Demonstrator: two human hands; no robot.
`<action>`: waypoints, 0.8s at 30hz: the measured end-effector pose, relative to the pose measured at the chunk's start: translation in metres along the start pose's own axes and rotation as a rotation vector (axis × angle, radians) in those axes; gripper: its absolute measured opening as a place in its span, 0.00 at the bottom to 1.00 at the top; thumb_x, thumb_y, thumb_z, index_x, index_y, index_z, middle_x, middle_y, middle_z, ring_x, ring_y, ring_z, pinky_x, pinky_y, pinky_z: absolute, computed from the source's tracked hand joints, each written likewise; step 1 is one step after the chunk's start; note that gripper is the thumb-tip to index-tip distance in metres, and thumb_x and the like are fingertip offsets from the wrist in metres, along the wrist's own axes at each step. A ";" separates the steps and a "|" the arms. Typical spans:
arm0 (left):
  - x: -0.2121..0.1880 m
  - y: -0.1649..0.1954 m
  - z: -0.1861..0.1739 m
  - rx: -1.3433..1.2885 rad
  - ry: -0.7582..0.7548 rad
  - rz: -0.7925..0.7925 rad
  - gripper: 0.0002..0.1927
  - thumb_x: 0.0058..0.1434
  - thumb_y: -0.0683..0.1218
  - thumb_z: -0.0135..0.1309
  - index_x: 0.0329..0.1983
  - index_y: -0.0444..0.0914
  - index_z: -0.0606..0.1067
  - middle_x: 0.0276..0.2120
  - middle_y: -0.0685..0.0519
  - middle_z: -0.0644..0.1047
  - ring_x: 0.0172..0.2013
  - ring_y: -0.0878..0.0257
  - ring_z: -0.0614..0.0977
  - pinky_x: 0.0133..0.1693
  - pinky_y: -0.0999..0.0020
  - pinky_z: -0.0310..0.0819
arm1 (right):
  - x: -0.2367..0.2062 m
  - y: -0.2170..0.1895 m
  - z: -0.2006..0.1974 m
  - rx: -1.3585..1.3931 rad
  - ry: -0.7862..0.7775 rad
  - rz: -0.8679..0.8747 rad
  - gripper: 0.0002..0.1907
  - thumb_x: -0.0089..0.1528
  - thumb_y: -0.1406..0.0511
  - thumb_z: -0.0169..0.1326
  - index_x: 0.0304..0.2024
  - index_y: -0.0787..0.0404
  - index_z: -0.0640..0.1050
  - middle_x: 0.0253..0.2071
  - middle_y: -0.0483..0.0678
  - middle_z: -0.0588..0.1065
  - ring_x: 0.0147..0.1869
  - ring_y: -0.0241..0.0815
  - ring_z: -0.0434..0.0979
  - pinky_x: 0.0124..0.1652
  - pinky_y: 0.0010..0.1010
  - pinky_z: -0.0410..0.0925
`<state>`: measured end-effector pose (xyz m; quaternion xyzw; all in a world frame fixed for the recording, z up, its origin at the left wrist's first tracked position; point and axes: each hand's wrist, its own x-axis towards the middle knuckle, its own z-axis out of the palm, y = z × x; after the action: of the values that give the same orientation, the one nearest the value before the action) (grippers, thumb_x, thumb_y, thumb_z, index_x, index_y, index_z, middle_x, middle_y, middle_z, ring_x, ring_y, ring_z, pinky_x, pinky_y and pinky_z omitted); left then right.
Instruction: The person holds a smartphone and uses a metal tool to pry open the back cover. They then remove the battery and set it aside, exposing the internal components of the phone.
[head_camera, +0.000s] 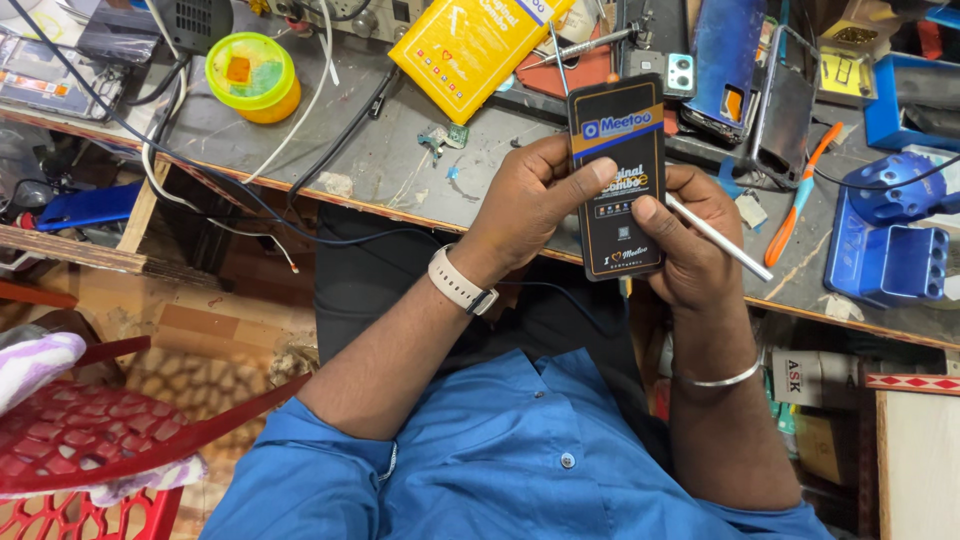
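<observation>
Bright, even daylight fills the view, seemingly from above and ahead; shadows are soft, the deepest lying under the cluttered grey table (330, 150) where the floor goes dim; a mild sheen shows on the glossy black rectangular packet (618, 180) and the yellow plastic pouch (470, 45); focus is sharp centrally; the wide lens bends the table's edge and stretches the corners.

Glossy black phone-shaped pack (618, 180); matt grey scuffed worktop (390, 165); red plastic chair (90, 440).
</observation>
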<state>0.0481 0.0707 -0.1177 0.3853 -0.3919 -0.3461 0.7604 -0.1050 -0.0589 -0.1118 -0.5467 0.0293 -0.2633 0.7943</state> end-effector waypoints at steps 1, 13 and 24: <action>0.000 -0.001 0.000 0.005 -0.014 0.000 0.17 0.70 0.45 0.56 0.56 0.29 0.76 0.46 0.49 0.82 0.46 0.65 0.84 0.51 0.69 0.82 | 0.000 0.000 0.000 0.003 0.007 -0.004 0.15 0.68 0.71 0.59 0.55 0.72 0.74 0.48 0.57 0.79 0.48 0.41 0.83 0.51 0.32 0.78; 0.001 -0.018 -0.003 0.027 -0.028 0.024 0.15 0.70 0.43 0.58 0.55 0.29 0.77 0.46 0.47 0.82 0.46 0.65 0.84 0.52 0.69 0.82 | -0.001 0.004 -0.009 -0.005 0.027 -0.021 0.15 0.69 0.71 0.60 0.55 0.72 0.73 0.49 0.57 0.79 0.48 0.41 0.83 0.51 0.32 0.78; 0.004 -0.025 0.000 -0.084 0.044 -0.012 0.16 0.71 0.47 0.59 0.54 0.30 0.77 0.45 0.47 0.82 0.46 0.65 0.83 0.50 0.69 0.81 | -0.002 0.003 -0.016 -0.055 -0.005 0.038 0.15 0.67 0.71 0.60 0.54 0.73 0.74 0.49 0.57 0.79 0.49 0.40 0.82 0.52 0.30 0.77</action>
<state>0.0441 0.0560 -0.1380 0.3627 -0.3580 -0.3583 0.7822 -0.1107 -0.0713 -0.1219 -0.5685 0.0448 -0.2459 0.7838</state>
